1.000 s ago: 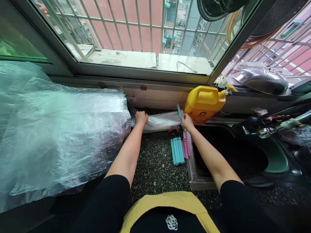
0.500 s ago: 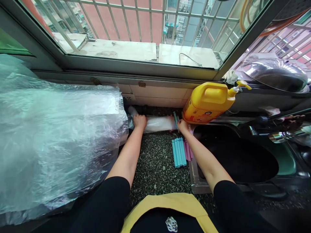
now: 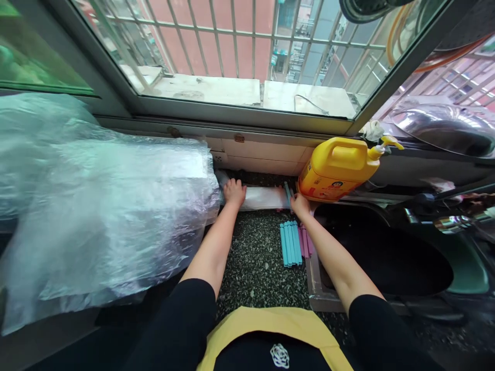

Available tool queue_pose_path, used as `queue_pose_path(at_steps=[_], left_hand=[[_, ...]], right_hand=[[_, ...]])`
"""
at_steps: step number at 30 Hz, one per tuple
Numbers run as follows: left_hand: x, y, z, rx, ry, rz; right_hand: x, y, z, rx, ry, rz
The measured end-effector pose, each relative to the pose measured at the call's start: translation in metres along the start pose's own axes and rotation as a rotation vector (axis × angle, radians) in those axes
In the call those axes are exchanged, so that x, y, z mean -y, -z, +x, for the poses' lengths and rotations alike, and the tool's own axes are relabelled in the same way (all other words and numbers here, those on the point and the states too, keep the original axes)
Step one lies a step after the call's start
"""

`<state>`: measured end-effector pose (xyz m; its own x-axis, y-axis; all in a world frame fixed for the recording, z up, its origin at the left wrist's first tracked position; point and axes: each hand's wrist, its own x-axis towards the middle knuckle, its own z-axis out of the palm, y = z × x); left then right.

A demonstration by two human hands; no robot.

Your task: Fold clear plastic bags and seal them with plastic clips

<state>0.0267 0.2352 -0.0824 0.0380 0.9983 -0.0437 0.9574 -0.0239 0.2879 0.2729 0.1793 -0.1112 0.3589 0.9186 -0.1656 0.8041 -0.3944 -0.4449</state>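
Note:
A clear plastic packet with whitish contents [image 3: 265, 198] lies along the back of the speckled counter. My left hand [image 3: 234, 192] rests on its left part, fingers spread over it. At the packet's right end, my right hand [image 3: 300, 205] pinches a teal bag clip [image 3: 287, 193] that stands crosswise at that end. Whether the clip is fastened cannot be made out. Just in front of the right hand, several light-blue bag clips [image 3: 291, 243] lie side by side, with pink clips [image 3: 305, 241] next to them, partly behind my right forearm.
A yellow pump jug [image 3: 334, 167] stands right behind my right hand. The dark sink [image 3: 386, 252] is to the right, with a faucet [image 3: 448, 221]. Large clear plastic sheeting [image 3: 127, 206] covers the left side. A barred window [image 3: 232, 46] rises behind the counter.
The view has shifted slightly, so most things sit further right. My left hand's fingers look more spread on the packet. My right hand stays at the teal clip.

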Motion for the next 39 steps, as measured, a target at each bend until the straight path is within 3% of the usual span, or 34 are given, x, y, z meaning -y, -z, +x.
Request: queue_pose_path(at_steps=[4, 9, 11, 14, 17, 19, 22, 25, 27, 30, 35, 39], left_hand=[[-0.012, 0.014, -0.019, -0.113, 0.033, -0.140], [-0.039, 0.031, -0.053, -0.201, 0.008, -0.443], [-0.050, 0.042, -0.076, -0.209, -0.073, -0.571], [-0.052, 0.072, -0.115, -0.224, -0.318, -0.725], [-0.029, 0.119, -0.151, -0.297, -0.522, -0.790], [0.002, 0.155, -0.164, -0.403, -0.546, -0.732], [0.062, 0.201, -0.166, -0.522, -0.372, -0.574], [0.120, 0.227, -0.156, -0.520, -0.125, -0.375], [0.149, 0.233, -0.149, -0.498, -0.010, -0.245], [0.173, 0.231, -0.144, -0.456, 0.101, -0.101], [0.180, 0.222, -0.141, -0.377, 0.153, -0.034], [0.180, 0.221, -0.139, -0.383, 0.154, -0.052]], right_hand=[[0.013, 0.024, -0.011, -0.030, -0.038, 0.005], [0.053, 0.049, -0.021, -0.052, 0.122, 0.102], [0.081, 0.054, -0.028, -0.051, 0.226, 0.160], [0.129, 0.057, -0.043, -0.026, 0.389, 0.254], [0.175, 0.058, -0.063, 0.021, 0.519, 0.339], [0.200, 0.057, -0.079, 0.094, 0.603, 0.455], [0.226, 0.052, -0.098, 0.274, 0.583, 0.626], [0.240, 0.045, -0.108, 0.361, 0.485, 0.671], [0.244, 0.041, -0.110, 0.375, 0.443, 0.679], [0.248, 0.038, -0.109, 0.421, 0.365, 0.706], [0.255, 0.035, -0.110, 0.523, 0.292, 0.777], [0.265, 0.038, -0.115, 0.537, 0.307, 0.850]])
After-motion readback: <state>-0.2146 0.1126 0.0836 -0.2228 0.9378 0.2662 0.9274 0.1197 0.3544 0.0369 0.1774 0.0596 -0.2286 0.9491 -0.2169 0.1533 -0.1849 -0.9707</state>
